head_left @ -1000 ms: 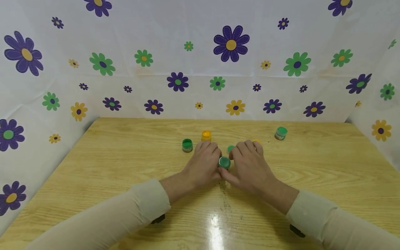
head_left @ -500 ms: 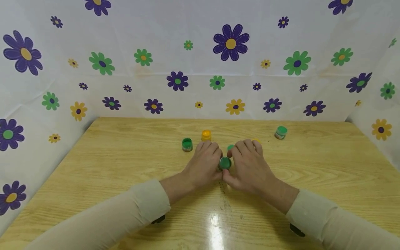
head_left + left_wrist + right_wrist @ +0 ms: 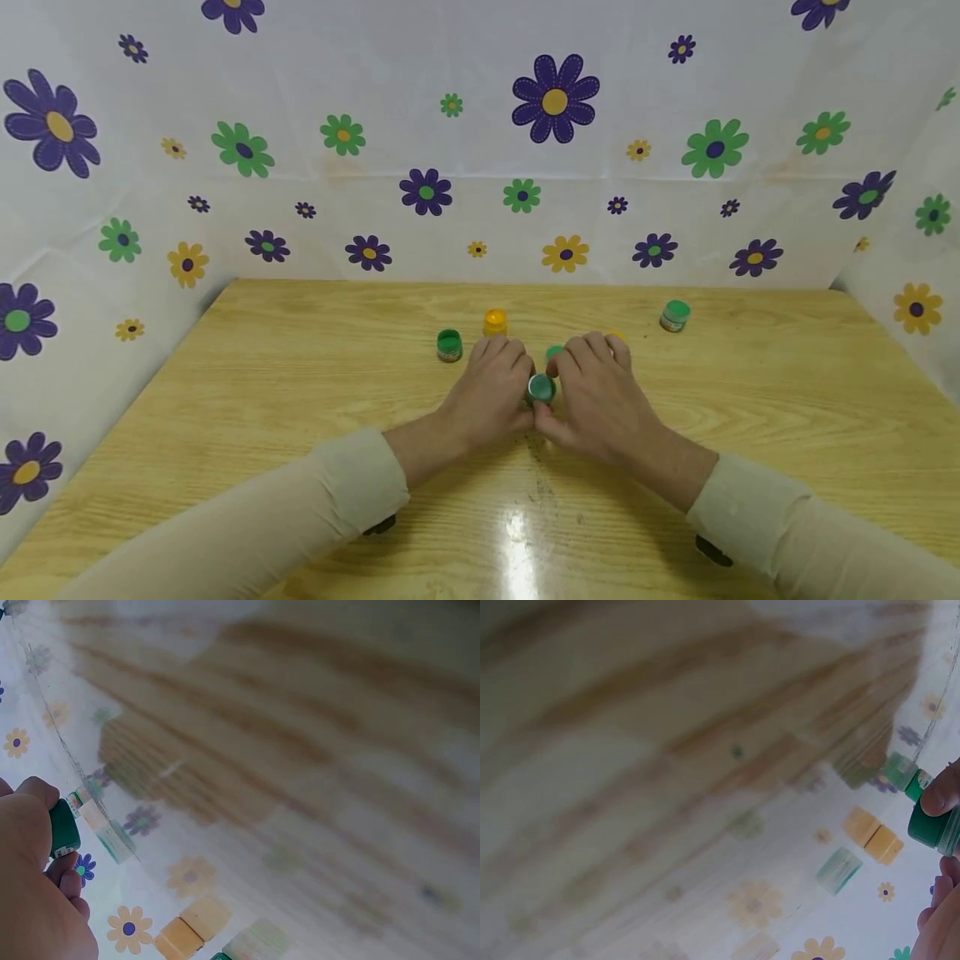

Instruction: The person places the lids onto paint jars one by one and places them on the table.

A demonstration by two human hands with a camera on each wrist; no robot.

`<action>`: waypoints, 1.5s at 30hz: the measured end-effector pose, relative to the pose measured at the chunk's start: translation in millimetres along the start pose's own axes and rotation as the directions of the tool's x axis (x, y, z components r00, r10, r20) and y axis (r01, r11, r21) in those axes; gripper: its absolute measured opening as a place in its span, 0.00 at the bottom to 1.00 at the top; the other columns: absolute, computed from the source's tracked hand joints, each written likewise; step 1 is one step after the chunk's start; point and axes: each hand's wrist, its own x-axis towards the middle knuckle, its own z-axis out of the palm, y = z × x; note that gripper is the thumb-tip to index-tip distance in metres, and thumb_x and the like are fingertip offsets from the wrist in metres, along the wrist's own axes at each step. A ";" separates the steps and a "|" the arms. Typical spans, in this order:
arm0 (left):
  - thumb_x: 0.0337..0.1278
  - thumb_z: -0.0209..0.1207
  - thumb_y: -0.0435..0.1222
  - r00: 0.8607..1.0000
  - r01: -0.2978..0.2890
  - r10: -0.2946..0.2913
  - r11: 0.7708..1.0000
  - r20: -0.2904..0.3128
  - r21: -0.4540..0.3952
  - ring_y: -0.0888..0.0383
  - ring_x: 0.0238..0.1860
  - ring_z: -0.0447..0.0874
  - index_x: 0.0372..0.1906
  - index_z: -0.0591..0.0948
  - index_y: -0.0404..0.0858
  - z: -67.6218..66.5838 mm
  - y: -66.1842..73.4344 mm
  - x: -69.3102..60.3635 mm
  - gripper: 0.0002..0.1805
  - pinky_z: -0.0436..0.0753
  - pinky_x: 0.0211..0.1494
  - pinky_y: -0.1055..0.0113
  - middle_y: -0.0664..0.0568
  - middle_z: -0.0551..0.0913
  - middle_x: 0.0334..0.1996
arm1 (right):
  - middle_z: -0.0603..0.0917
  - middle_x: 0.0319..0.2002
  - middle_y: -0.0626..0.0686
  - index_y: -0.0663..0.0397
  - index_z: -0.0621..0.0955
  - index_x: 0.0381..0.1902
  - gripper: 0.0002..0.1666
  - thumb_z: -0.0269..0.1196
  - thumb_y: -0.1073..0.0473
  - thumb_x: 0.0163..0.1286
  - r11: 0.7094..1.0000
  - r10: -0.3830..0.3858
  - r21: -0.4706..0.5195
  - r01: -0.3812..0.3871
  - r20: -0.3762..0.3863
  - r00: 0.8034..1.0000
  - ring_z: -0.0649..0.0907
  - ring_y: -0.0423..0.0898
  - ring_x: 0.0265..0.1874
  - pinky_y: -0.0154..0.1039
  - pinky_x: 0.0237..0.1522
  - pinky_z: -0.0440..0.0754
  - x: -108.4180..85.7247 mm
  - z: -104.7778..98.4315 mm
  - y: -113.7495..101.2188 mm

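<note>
Between the two hands, in the head view, is a small green jar (image 3: 541, 388) with a clear rim on top. My left hand (image 3: 491, 392) grips its left side with curled fingers; the left wrist view shows thumb and fingers around the green jar (image 3: 64, 828). From the right, my right hand (image 3: 600, 396) holds the same jar, its thumb at the near edge. Thumb and fingers pinch the green jar (image 3: 930, 825) in the right wrist view. Whether the cap is loose cannot be told.
Behind the left hand stand a dark green jar (image 3: 449, 345) and an orange jar (image 3: 495, 322). A light green item (image 3: 554, 353) and a yellow one (image 3: 616, 336) show partly behind the right hand. Another green jar (image 3: 676, 316) stands at the back right of the wooden table (image 3: 300, 358).
The jar between the hands has shifted very slightly right and the glare on its top has varied. The right thumb has moved a little along its near edge. Both hands keep their grip.
</note>
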 end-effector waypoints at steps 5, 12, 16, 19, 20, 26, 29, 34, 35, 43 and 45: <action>0.50 0.71 0.46 1.000 -0.006 0.006 1.000 -0.006 0.000 0.55 0.37 0.66 0.33 0.78 0.38 -0.7 -0.3 0.1 0.18 0.65 0.46 0.63 0.53 0.74 0.32 | 0.77 0.35 0.51 0.53 0.79 0.32 0.20 0.61 0.41 0.58 1.000 0.017 -0.007 -0.016 0.013 1.000 0.72 0.52 0.40 0.52 0.52 0.64 0.6 -0.1 -0.2; 0.50 0.72 0.48 1.000 -0.009 0.009 1.000 -0.001 0.019 0.55 0.38 0.66 0.35 0.78 0.38 -1.1 -0.8 -0.1 0.20 0.65 0.46 0.63 0.53 0.74 0.34 | 0.76 0.33 0.50 0.52 0.77 0.31 0.22 0.61 0.38 0.60 0.999 0.035 -0.021 -0.034 0.037 0.999 0.70 0.51 0.39 0.50 0.50 0.63 0.4 -0.7 -0.6; 0.51 0.71 0.49 1.000 -0.010 0.010 1.000 -0.001 0.016 0.55 0.38 0.67 0.35 0.78 0.38 -1.6 -1.1 -0.2 0.20 0.66 0.46 0.62 0.53 0.75 0.34 | 0.75 0.32 0.49 0.51 0.76 0.30 0.22 0.61 0.38 0.61 0.999 0.042 -0.032 -0.040 0.051 0.998 0.70 0.51 0.38 0.50 0.50 0.62 0.6 -1.0 -0.7; 0.51 0.71 0.49 1.000 -0.013 0.013 1.000 -0.004 0.020 0.55 0.38 0.67 0.35 0.79 0.38 -1.1 -1.7 -0.1 0.20 0.66 0.46 0.62 0.53 0.75 0.34 | 0.75 0.31 0.49 0.51 0.76 0.30 0.23 0.62 0.37 0.62 0.998 0.046 -0.040 -0.044 0.057 0.997 0.70 0.51 0.38 0.50 0.49 0.62 1.0 -1.3 -1.0; 0.51 0.71 0.49 1.000 -0.014 0.014 1.000 -0.006 0.025 0.55 0.38 0.67 0.35 0.79 0.38 -0.8 -1.9 -0.1 0.20 0.66 0.46 0.62 0.53 0.75 0.34 | 0.75 0.31 0.49 0.51 0.76 0.29 0.23 0.62 0.37 0.62 0.998 0.048 -0.042 -0.046 0.060 0.997 0.70 0.51 0.38 0.50 0.49 0.62 1.1 -1.3 -1.1; 0.50 0.72 0.52 1.000 -0.019 0.019 0.999 -0.001 0.039 0.55 0.38 0.66 0.34 0.78 0.39 -0.2 -1.8 -0.3 0.22 0.64 0.45 0.63 0.53 0.75 0.34 | 0.75 0.30 0.48 0.50 0.74 0.27 0.23 0.61 0.36 0.63 0.997 0.063 -0.043 -0.059 0.080 0.995 0.71 0.51 0.38 0.51 0.49 0.63 2.0 -2.8 -1.1; 0.49 0.72 0.53 1.000 -0.020 0.020 0.999 -0.003 0.038 0.55 0.38 0.66 0.33 0.78 0.39 -0.4 -2.0 -0.2 0.23 0.64 0.45 0.63 0.53 0.74 0.34 | 0.75 0.31 0.48 0.50 0.76 0.29 0.25 0.61 0.35 0.63 0.997 0.069 -0.021 -0.068 0.083 0.994 0.71 0.51 0.38 0.52 0.50 0.63 2.4 -3.2 -0.5; 0.49 0.72 0.52 1.000 -0.014 0.015 0.999 -0.009 0.037 0.55 0.38 0.67 0.34 0.78 0.38 -0.9 -2.8 0.0 0.23 0.65 0.46 0.63 0.53 0.75 0.34 | 0.76 0.36 0.50 0.52 0.79 0.36 0.23 0.61 0.37 0.62 0.998 0.050 0.040 -0.052 0.038 0.998 0.71 0.51 0.41 0.52 0.50 0.63 2.5 -0.9 0.3; 0.49 0.72 0.52 1.000 -0.012 0.012 0.999 -0.009 0.034 0.55 0.38 0.67 0.34 0.78 0.38 -1.1 -3.0 0.1 0.23 0.65 0.46 0.63 0.53 0.75 0.34 | 0.77 0.37 0.50 0.52 0.79 0.37 0.22 0.61 0.39 0.61 0.998 0.042 0.049 -0.043 0.027 0.999 0.71 0.52 0.41 0.52 0.50 0.63 2.6 -0.3 0.4; 0.50 0.71 0.51 0.999 -0.019 0.020 0.999 -0.029 0.035 0.56 0.36 0.65 0.31 0.77 0.39 -0.6 -2.7 0.5 0.21 0.64 0.46 0.62 0.54 0.74 0.31 | 0.77 0.36 0.50 0.51 0.79 0.34 0.17 0.60 0.44 0.57 0.999 0.013 0.052 -0.014 0.015 1.000 0.72 0.51 0.41 0.52 0.50 0.64 1.8 0.3 0.7; 0.49 0.72 0.50 0.999 -0.024 0.025 0.999 -0.034 0.035 0.56 0.36 0.65 0.30 0.77 0.40 -0.1 -2.0 -0.2 0.20 0.64 0.46 0.62 0.54 0.74 0.31 | 0.77 0.36 0.50 0.51 0.79 0.34 0.17 0.61 0.44 0.57 0.998 0.015 0.056 -0.016 0.022 1.000 0.72 0.51 0.41 0.52 0.51 0.64 0.7 0.2 0.2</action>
